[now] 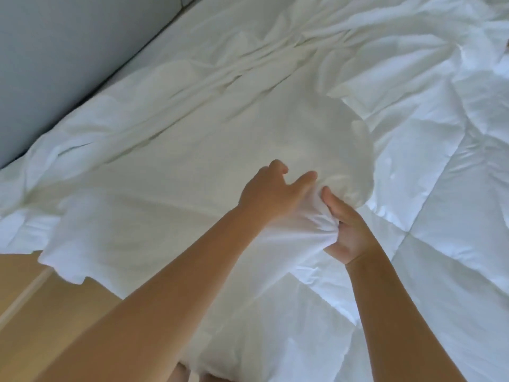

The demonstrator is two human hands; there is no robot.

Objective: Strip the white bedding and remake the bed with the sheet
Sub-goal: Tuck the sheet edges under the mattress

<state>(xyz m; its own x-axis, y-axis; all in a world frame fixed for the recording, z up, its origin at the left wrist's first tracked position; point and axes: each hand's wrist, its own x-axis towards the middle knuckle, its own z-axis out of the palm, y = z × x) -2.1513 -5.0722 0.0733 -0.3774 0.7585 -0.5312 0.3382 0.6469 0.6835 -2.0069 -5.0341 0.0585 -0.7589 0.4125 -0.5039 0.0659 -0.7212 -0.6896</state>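
The right hand is clenched on a gathered fold of the sheet, thumb pointing up and away, with the cloth bunched in its palm. The left hand lies just beside it, touching the same bunch, fingers straight and spread on the sheet, gripping nothing that shows.

From the hands the sheet spreads away and to the left, creased in long ridges, and a loose corner of it hangs off the bed's near edge below the left forearm. To the right of the right hand, and under its wrist, lies a puffy stitched quilt, rumpled, covering that whole side. A rounded swell of sheet rises just beyond the two hands, at the quilt's edge.

Far to the left of the left hand a grey panel runs along the bed's far side. Wooden floor shows below and left of the left forearm.

The left thumb is hidden under the hand. The right fingertips are buried in cloth. The hands are a little blurred. What lies under the swell cannot be told. The quilt is cut off at the right and bottom edges.

Open sheet lies flat to the left of the left hand as far as the ridges.
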